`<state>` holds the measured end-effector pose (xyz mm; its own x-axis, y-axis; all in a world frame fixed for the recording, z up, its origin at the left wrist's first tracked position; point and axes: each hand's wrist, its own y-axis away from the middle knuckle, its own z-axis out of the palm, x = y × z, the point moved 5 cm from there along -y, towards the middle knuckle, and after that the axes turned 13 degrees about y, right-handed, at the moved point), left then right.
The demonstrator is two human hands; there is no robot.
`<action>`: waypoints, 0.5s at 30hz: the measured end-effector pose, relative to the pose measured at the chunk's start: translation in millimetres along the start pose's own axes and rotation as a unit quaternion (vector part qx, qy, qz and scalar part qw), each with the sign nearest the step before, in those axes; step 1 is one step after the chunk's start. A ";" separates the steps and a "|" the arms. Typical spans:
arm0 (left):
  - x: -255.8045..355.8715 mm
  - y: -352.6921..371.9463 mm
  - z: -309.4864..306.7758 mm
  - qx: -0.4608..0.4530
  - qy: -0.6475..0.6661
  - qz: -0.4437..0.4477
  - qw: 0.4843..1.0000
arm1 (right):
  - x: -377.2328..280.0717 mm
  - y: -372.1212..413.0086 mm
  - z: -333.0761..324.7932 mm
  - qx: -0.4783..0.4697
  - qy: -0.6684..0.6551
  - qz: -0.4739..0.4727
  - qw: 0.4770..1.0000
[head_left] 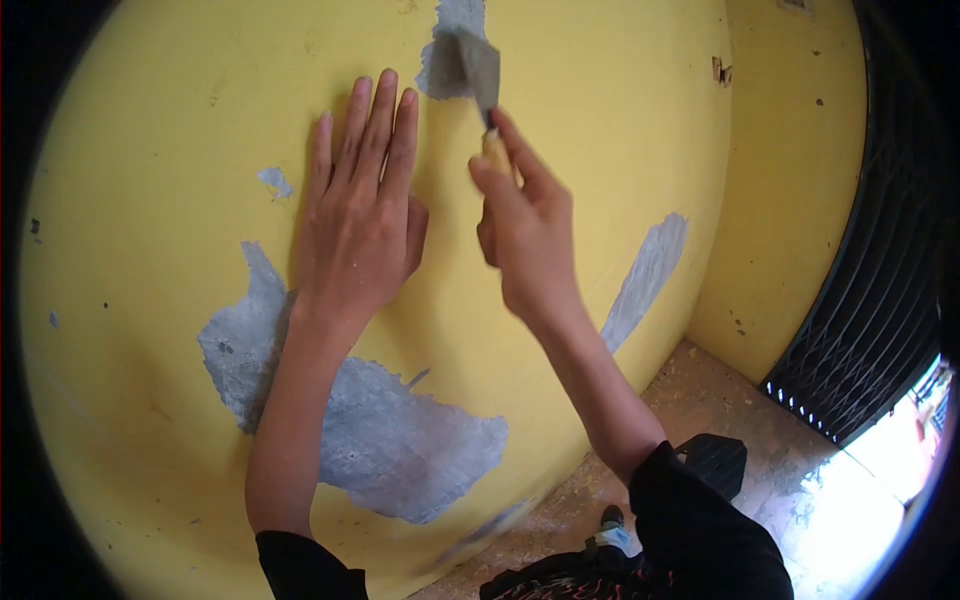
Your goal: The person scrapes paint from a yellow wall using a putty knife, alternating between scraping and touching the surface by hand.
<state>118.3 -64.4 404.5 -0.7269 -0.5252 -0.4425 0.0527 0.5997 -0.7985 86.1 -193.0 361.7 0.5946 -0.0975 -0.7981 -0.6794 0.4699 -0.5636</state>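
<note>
My right hand is closed around the light wooden handle of a putty knife. The metal blade overlaps a bare grey patch high on the yellow wall and is slightly blurred. To its left, my left hand lies flat against the wall, fingers stretched upward and holding nothing. Below that hand spreads a large ragged grey patch where the yellow paint is off, partly hidden by my left forearm.
A long grey strip runs down the wall at right, with a small chip at left. Past the corner stands a dark folding metal gate. A black container sits on the debris-strewn floor beside my right sleeve.
</note>
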 end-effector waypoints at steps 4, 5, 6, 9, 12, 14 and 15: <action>1.4 -0.3 1.9 0.004 0.000 0.011 1.000 | 22.9 3.0 26.5 0.093 0.144 -0.260 0.950; 1.4 1.0 0.9 0.013 0.008 0.014 1.000 | 24.8 1.2 24.0 0.094 0.141 -0.258 0.951; 0.3 0.7 -1.4 0.026 0.015 0.016 0.999 | 8.3 0.0 15.9 0.099 0.140 -0.260 0.950; 1.2 0.4 -5.5 0.033 0.028 0.018 0.999 | -6.8 -10.0 8.1 0.050 0.018 -0.050 0.997; 0.1 -0.5 -2.3 0.043 0.024 0.018 0.999 | 7.7 5.2 21.1 0.089 0.147 -0.222 0.960; -0.3 -2.3 -2.5 0.041 0.016 0.020 0.999 | -18.1 3.8 8.1 0.045 0.075 -0.102 0.991; 0.2 -1.7 -1.4 0.031 0.013 0.016 0.999 | -17.7 4.3 6.4 -0.001 0.005 0.031 1.000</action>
<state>117.0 -64.7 406.4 -0.7422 -0.4890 -0.4583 0.1191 0.5768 -0.8082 75.3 -183.6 374.8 0.5476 -0.0765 -0.8332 -0.7156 0.4733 -0.5137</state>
